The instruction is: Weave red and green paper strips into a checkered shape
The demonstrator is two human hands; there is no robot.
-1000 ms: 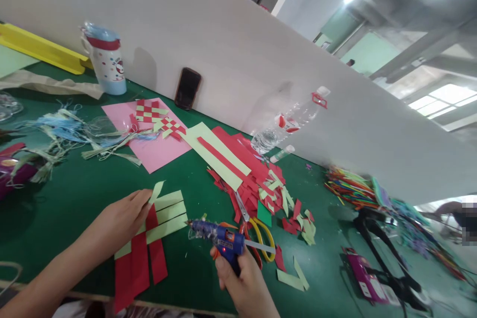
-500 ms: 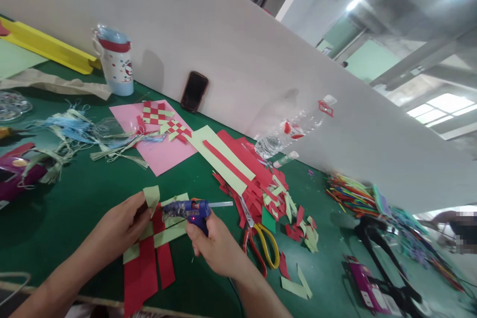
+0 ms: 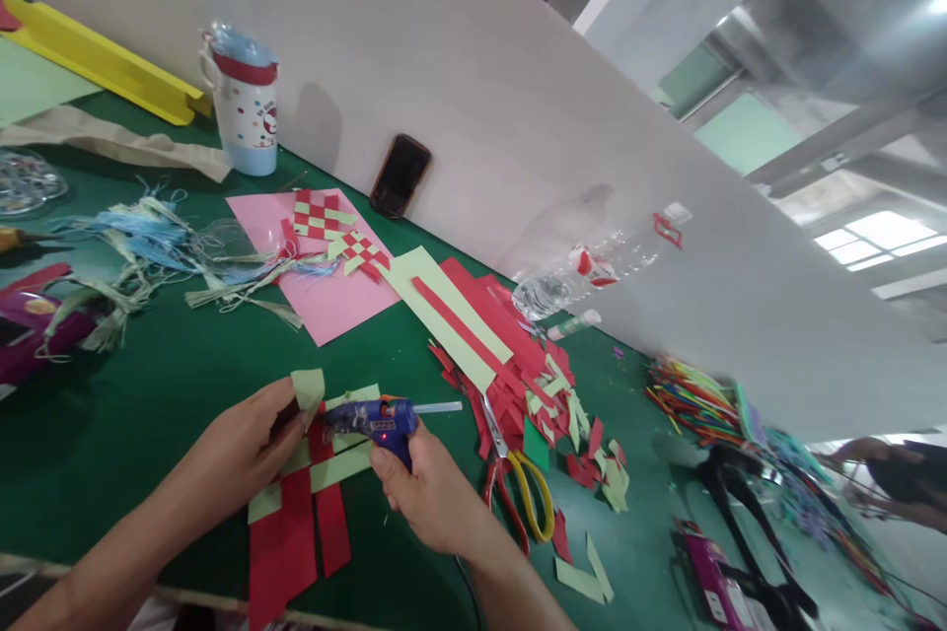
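Note:
My right hand (image 3: pixel 425 493) grips a blue hot glue gun (image 3: pixel 391 422) by its handle, a clear glue stick jutting from its back. The gun's nozzle points left, close to the woven paper strips. With closed fingers my left hand (image 3: pixel 255 434) lifts the end of a pale green paper strip (image 3: pixel 309 386). Under both hands lies a weave of red paper strips (image 3: pixel 298 532) crossed with pale green paper strips (image 3: pixel 344 466). The nozzle tip is partly hidden near my left fingers.
Scissors (image 3: pixel 537 498) with red and yellow handles lie right of my right hand, by red and green paper scraps (image 3: pixel 510 404). Farther back are a pink sheet (image 3: pixel 326 306), a phone (image 3: pixel 400 175), a cup (image 3: pixel 250 118) and a plastic bottle (image 3: pixel 592 266). Another person's hand (image 3: pixel 862 454) shows at far right.
The camera view has shifted slightly, so the table things sit a little differently in frame. Both hands keep nearly the same pose, with the glue gun still at the strips.

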